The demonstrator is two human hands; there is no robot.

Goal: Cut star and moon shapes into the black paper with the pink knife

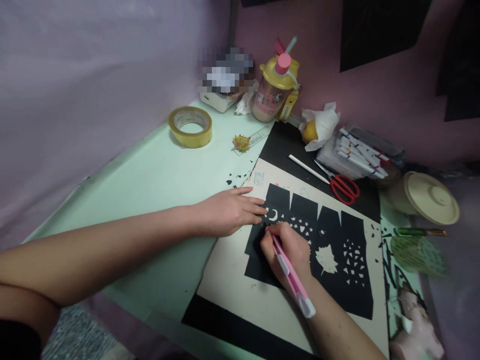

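Observation:
My right hand is closed around a pink craft knife, its tip down on a sheet of black paper with cut-out shapes: a moon, stars, a leaf and small triangles. My left hand lies flat with fingers stretched out, pressing the left edge of the black paper beside the moon cut-out. The black paper rests on a beige board.
Red-handled scissors and a white stick lie behind the board. A roll of yellow tape, a drinking bottle, a bundle of markers, a lidded bowl and paper scraps stand around. Pink walls close in left and back.

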